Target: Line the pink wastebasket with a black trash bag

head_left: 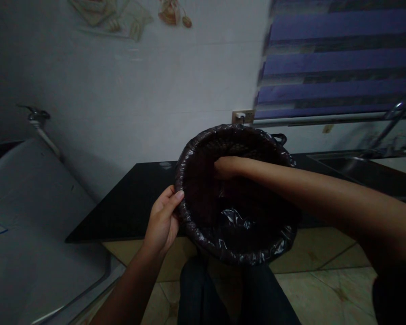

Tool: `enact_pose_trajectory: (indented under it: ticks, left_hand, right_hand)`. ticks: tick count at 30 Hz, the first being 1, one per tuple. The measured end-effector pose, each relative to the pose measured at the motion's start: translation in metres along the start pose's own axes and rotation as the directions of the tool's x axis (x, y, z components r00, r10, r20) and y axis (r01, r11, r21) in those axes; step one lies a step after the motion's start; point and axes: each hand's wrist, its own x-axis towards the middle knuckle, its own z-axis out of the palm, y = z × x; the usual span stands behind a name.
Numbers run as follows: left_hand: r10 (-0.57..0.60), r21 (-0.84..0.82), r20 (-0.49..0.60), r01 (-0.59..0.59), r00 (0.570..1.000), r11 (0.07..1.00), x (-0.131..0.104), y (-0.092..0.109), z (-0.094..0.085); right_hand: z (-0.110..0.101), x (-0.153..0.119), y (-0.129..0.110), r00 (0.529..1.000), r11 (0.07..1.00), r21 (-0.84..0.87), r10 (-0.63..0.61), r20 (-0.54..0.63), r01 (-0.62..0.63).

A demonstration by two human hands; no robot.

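Note:
A round trash bin is tilted so that its mouth faces me, in front of the counter edge and above my legs. A dark plastic garbage bag lines it and is folded over the rim, with wrinkled, shiny film at the bottom. My left hand grips the left side of the bag-covered rim, thumb on top and fingers behind. Inside the bin, my right hand is closed like a fist near the upper left inner wall. Its fingertips are hidden in shadow, so whatever they hold cannot be made out.
A black countertop runs behind the bin, with a sink and faucet at the right. A large grey appliance stands left, below a wall tap. A plugged-in socket is on the tiled wall.

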Motion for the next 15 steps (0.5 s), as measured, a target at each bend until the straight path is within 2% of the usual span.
enact_pose_trajectory:
  ticks: [4, 7, 15]
  left_hand:
    - [-0.004, -0.017, 0.009, 0.004, 1.000, 1.000, 0.001, -0.001, 0.000]
    - [-0.011, -0.025, 0.009, 0.012, 1.000, 1.000, 0.000, 0.000, 0.000]
    - [-0.026, -0.007, -0.004, 0.026, 1.000, 1.000, -0.001, 0.002, 0.001]
  right_hand:
    - [-0.004, -0.003, -0.019, 1.000, 1.000, -0.017, 0.009, 0.020, -0.009]
    - [-0.008, 0.005, -0.026, 1.000, 0.999, -0.036, -0.010, 0.001, 0.010]
    - [-0.005, 0.034, -0.021, 0.991, 0.993, 0.026, -0.114, -0.074, 0.116]
